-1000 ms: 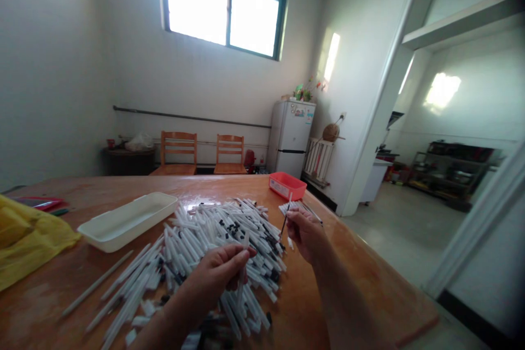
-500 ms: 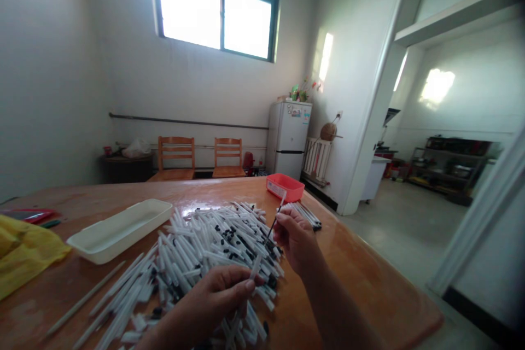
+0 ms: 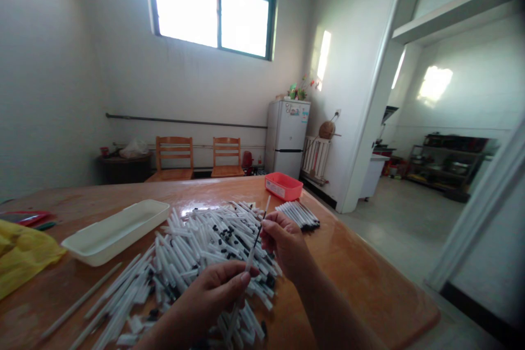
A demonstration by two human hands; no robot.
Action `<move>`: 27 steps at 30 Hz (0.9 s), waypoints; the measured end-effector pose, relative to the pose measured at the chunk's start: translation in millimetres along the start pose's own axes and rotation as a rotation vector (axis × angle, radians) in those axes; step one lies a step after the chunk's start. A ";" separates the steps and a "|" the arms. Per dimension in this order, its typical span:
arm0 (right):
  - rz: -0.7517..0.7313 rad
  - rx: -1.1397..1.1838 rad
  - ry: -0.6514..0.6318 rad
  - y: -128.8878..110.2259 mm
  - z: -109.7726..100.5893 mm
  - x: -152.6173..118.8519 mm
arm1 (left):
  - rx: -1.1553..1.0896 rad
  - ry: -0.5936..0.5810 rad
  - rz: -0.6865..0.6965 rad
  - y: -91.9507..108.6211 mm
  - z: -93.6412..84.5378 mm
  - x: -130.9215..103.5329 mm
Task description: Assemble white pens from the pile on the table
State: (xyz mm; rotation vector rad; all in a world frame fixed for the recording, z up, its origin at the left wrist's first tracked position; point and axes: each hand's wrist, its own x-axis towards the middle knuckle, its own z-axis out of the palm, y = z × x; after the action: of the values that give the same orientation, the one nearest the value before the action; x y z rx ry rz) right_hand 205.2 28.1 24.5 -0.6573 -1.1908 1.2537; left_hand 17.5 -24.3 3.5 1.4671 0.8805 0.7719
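Note:
My left hand [image 3: 221, 290] is closed on a clear white pen barrel [image 3: 250, 260], which points up and slightly right. In the pinched fingers of my right hand [image 3: 289, 246] is a thin pen refill [image 3: 257, 237], dark along its lower part and pale at the upper end. Its lower tip meets the top of the barrel; how far it reaches in, I cannot tell. Beneath both hands spreads a large heap of white pen barrels [image 3: 192, 254], with small black pen parts [image 3: 225, 241] scattered over it.
Beyond my right hand lies a neat row of pens [image 3: 301, 213] with black ends. A red tray [image 3: 283, 192] stands behind it. To the left are a long cream tray [image 3: 82, 254], a yellow bag [image 3: 24, 260] and a thin stick [image 3: 77, 303] on the wooden table [image 3: 361, 290].
My right hand has moved left and slightly down, bringing the refill from apart to the barrel's upper end. My left hand still holds the barrel.

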 end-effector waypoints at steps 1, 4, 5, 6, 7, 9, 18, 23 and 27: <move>0.009 -0.011 -0.020 -0.4 1.2 -1.2 | -0.009 0.006 0.013 -0.6 -0.3 0.2; 0.044 -0.064 -0.092 -2.4 3.9 -4.9 | -0.024 0.016 0.039 -0.1 -0.6 0.8; 0.060 -0.083 -0.117 -3.1 4.0 -5.7 | -0.026 0.021 0.040 0.6 -0.5 1.0; 0.076 -0.100 -0.139 -3.8 3.6 -6.1 | -0.026 0.029 0.039 1.4 -0.3 1.1; 0.091 -0.113 -0.154 -4.4 2.6 -6.1 | -0.024 0.040 0.038 2.1 -0.1 1.1; 0.106 -0.128 -0.151 -5.4 -0.3 -5.1 | -0.020 0.053 0.034 3.2 0.4 0.9; 0.043 -0.129 -0.063 -9.4 -9.7 0.5 | -0.010 0.061 0.026 -0.9 -2.2 2.1; 0.136 -0.416 -0.079 -13.9 -24.3 3.0 | -0.056 0.178 0.027 5.3 -3.8 3.3; 0.196 -0.687 -0.205 -13.9 -41.6 2.3 | -0.071 0.306 0.050 10.3 -6.7 4.1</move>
State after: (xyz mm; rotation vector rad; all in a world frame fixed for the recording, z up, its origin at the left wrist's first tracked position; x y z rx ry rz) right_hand 248.4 35.6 24.8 -1.1882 -1.7863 1.0762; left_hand 14.6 -17.6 14.2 1.3319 1.0371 1.0741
